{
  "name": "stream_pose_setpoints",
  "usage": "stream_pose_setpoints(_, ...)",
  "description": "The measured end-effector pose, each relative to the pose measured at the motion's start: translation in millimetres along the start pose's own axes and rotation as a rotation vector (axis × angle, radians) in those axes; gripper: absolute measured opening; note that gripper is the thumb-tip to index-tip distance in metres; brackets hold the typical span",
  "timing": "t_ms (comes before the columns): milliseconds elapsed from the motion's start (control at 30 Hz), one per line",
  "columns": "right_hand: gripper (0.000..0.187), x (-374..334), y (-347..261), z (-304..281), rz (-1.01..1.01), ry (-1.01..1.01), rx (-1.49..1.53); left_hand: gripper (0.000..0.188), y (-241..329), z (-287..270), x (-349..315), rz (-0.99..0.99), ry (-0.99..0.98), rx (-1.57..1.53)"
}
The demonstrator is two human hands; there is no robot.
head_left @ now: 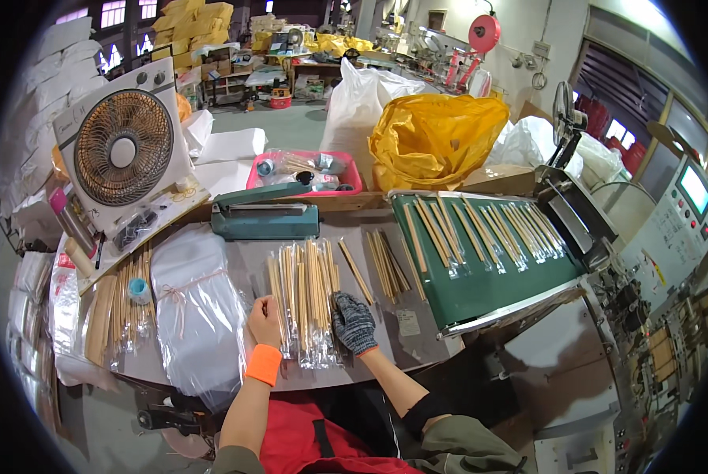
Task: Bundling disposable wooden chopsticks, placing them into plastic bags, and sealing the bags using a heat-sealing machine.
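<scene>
A pile of wooden chopsticks (310, 284) in clear plastic sleeves lies lengthwise on the grey table before me. My left hand (264, 319), bare with an orange wristband, is closed against the pile's left edge. Against its right edge rests my right hand (354, 322), in a grey knitted glove with its fingers curled in. The pile is held between the two hands; the fingertips are partly hidden. One loose pair of chopsticks (356, 271) lies slanted just beyond my right hand, and a small bunch of chopsticks (388, 265) sits further right.
A green conveyor belt (480, 292) carries wrapped chopsticks at right, beside a control panel (677, 213). A teal bag sealer (265, 220) stands behind the pile. Clear plastic bags (196, 316) lie left, below a box fan (123, 148). Beyond are a pink basket (357, 180) and yellow bag (433, 142).
</scene>
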State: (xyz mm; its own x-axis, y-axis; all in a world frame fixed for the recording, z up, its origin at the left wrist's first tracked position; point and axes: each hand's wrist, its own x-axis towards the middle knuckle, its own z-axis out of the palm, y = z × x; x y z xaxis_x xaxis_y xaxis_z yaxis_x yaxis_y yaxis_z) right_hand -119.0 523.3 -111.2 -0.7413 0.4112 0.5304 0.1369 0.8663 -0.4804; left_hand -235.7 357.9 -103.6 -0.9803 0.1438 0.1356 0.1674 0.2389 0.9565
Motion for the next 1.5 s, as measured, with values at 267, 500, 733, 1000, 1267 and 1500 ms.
stream_pose_setpoints(267, 0.034, 1, -5, 4, -0.047, -0.068, 0.002, 0.044, -21, 11, 3, 0.292, -0.013, 0.089)
stream_pose_setpoints(500, 0.037, 15, 2, -2, -0.124, -0.232, 0.087, 0.057, -19, 6, 6, 0.396, -0.033, 0.198)
stream_pose_setpoints(733, 0.032, 135, 23, -137, -0.43, -0.062, -0.417, 0.068, -11, 6, 1, 0.356, -0.074, 0.327)
stream_pose_setpoints(1000, 0.042, 151, 268, -253, 0.179, 0.186, -1.204, 0.069, -4, 15, 1, 0.359, -0.097, 0.412)
stream_pose_setpoints(1267, 0.045, 122, 346, -332, 0.959, 0.083, -1.308, 0.072, -2, 11, 2, 0.341, -0.105, 0.462)
stream_pose_setpoints(1500, 0.034, 119, 406, -334, 0.662, 0.094, -1.152, 0.069, 9, 24, 5, 0.329, -0.149, 0.439)
